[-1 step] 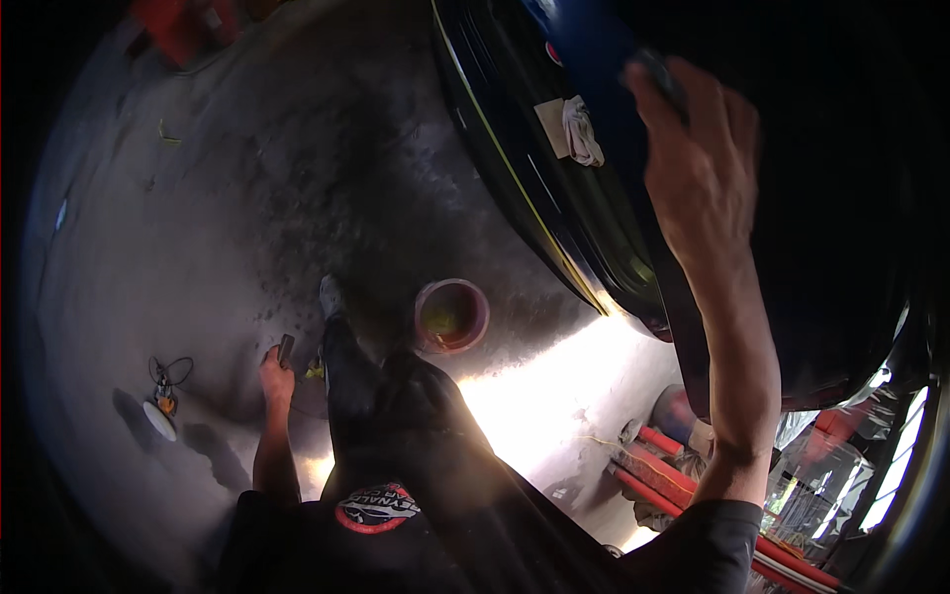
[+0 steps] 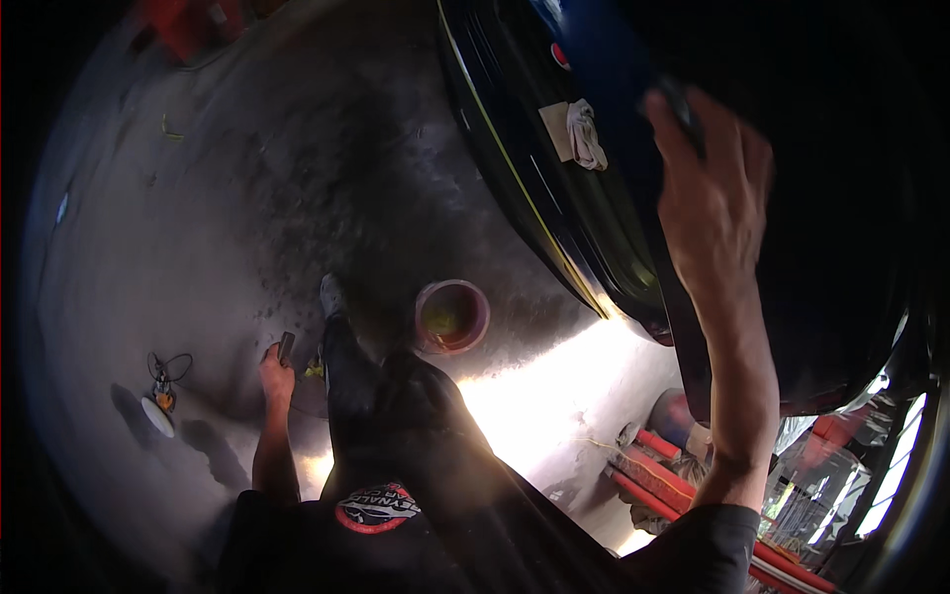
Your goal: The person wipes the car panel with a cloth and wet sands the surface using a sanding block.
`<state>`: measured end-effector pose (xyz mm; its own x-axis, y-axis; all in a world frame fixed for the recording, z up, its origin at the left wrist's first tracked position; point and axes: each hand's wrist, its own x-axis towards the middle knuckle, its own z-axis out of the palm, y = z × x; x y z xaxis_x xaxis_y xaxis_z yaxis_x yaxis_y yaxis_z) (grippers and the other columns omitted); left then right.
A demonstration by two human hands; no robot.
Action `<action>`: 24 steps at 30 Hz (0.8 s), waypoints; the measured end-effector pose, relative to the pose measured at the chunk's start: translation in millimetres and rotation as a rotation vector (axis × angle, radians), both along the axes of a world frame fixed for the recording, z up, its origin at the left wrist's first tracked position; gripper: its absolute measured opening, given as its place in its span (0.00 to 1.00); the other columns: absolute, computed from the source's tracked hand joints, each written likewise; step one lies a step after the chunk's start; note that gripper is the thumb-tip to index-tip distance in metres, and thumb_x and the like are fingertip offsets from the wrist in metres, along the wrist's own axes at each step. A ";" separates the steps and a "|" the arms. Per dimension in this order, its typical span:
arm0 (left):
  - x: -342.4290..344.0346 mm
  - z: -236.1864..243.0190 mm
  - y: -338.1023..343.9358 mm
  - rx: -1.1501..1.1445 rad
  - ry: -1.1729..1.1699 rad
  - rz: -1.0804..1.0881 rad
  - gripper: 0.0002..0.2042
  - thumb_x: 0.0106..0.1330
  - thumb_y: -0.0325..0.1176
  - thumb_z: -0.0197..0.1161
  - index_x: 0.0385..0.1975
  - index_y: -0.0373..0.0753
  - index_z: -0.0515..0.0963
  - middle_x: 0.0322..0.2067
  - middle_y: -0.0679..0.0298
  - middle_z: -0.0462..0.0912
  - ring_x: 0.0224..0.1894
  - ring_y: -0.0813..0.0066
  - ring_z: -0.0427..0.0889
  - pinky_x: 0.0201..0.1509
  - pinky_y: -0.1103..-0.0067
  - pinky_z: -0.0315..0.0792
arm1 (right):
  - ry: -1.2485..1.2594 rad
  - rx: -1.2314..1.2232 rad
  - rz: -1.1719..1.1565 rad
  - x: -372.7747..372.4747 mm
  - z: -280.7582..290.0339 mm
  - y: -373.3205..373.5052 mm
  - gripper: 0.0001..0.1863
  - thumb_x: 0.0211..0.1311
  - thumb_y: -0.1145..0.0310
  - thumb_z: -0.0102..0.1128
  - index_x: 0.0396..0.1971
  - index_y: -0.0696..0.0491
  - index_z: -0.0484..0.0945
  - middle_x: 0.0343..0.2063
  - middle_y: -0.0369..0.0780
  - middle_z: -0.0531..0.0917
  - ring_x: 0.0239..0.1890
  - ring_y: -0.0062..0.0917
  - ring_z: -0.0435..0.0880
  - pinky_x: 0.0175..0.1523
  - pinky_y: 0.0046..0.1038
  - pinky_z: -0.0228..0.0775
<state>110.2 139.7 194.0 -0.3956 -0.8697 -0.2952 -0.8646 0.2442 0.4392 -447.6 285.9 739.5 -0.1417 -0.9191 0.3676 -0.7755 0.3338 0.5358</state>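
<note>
My right hand reaches out over the dark blue car panel. Its fingers grip a small dark block against that surface; blur and shadow keep its exact kind from showing. Low at my left side, my left hand is closed around a small grey block that sticks up past the fingers. A crumpled white cloth lies beside a tan sheet on the car's ledge, left of my right hand.
A pinkish bucket holding murky liquid stands on the floor by my legs. To the left sit a corded power tool and a white disc. Red tubes lie at the lower right. A red object stands far left.
My right hand, with the dark block, has slid slightly nearer and to the right across the panel. The left hand stays in place with the grey block.
</note>
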 end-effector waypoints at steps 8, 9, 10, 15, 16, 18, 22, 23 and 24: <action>2.8 1.9 3.7 0.092 -0.032 -0.018 0.21 0.63 0.20 0.60 0.58 0.36 0.83 0.48 0.40 0.87 0.51 0.35 0.86 0.57 0.54 0.79 | 0.065 0.000 0.036 -20.7 -9.4 -5.6 0.20 0.68 0.81 0.63 0.53 0.44 0.90 0.56 0.36 0.82 0.53 0.35 0.80 0.54 0.38 0.84; 3.2 0.4 4.6 0.001 -0.030 0.026 0.22 0.63 0.20 0.61 0.58 0.35 0.83 0.48 0.40 0.87 0.51 0.35 0.85 0.57 0.54 0.79 | 0.003 0.034 -0.011 -19.0 -8.4 -8.2 0.19 0.69 0.81 0.62 0.53 0.44 0.90 0.55 0.36 0.82 0.53 0.34 0.80 0.54 0.37 0.84; 4.2 -1.0 6.0 0.074 -0.007 -0.011 0.22 0.63 0.20 0.61 0.58 0.35 0.83 0.48 0.40 0.87 0.51 0.35 0.85 0.57 0.54 0.79 | 0.047 0.032 -0.023 -16.2 -6.5 -7.1 0.20 0.69 0.81 0.63 0.54 0.44 0.90 0.56 0.37 0.82 0.54 0.34 0.80 0.57 0.37 0.83; 9.6 -6.9 11.9 0.037 -0.070 0.082 0.24 0.63 0.21 0.61 0.61 0.39 0.83 0.48 0.40 0.87 0.51 0.35 0.86 0.56 0.53 0.80 | 0.090 0.034 -0.003 -1.9 0.6 -22.1 0.22 0.68 0.81 0.66 0.56 0.42 0.91 0.59 0.38 0.82 0.56 0.35 0.80 0.58 0.39 0.84; 11.1 -7.2 12.4 0.119 -0.055 0.053 0.24 0.63 0.21 0.61 0.61 0.39 0.83 0.48 0.40 0.87 0.51 0.35 0.86 0.56 0.53 0.80 | 0.084 0.065 -0.054 -3.9 2.5 -32.4 0.20 0.69 0.80 0.66 0.55 0.43 0.91 0.59 0.38 0.83 0.56 0.35 0.80 0.58 0.40 0.84; 12.7 -9.0 12.0 0.064 -0.083 0.100 0.24 0.64 0.22 0.62 0.62 0.42 0.82 0.48 0.40 0.87 0.50 0.35 0.86 0.54 0.52 0.80 | 0.046 0.089 -0.044 -12.4 3.2 -45.2 0.15 0.73 0.76 0.65 0.53 0.46 0.91 0.58 0.40 0.83 0.56 0.36 0.82 0.60 0.43 0.85; 14.8 -18.6 7.9 0.122 -0.069 0.059 0.24 0.65 0.23 0.63 0.63 0.42 0.82 0.47 0.39 0.88 0.49 0.35 0.87 0.53 0.51 0.80 | -0.010 0.018 -0.023 -29.7 -2.9 -35.7 0.14 0.73 0.76 0.65 0.52 0.47 0.92 0.55 0.44 0.83 0.58 0.39 0.86 0.61 0.46 0.86; 15.3 -22.4 5.7 0.160 -0.069 0.077 0.24 0.65 0.24 0.63 0.63 0.42 0.82 0.47 0.39 0.88 0.50 0.35 0.87 0.53 0.52 0.80 | 0.022 0.004 -0.035 -31.5 -4.8 -30.0 0.14 0.73 0.76 0.65 0.52 0.47 0.92 0.55 0.44 0.83 0.58 0.39 0.86 0.61 0.46 0.86; 16.4 -26.0 3.1 0.117 -0.074 0.125 0.23 0.66 0.24 0.63 0.63 0.42 0.82 0.47 0.39 0.88 0.50 0.35 0.87 0.53 0.52 0.80 | -0.016 -0.017 -0.066 -32.4 -6.6 -25.6 0.14 0.73 0.75 0.66 0.52 0.47 0.92 0.55 0.44 0.84 0.58 0.39 0.86 0.61 0.46 0.87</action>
<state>126.6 142.8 168.1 -0.2604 -0.8685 -0.4218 -0.9159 0.0839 0.3926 -479.9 260.3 732.9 -0.2079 -0.9012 0.3802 -0.7597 0.3936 0.5176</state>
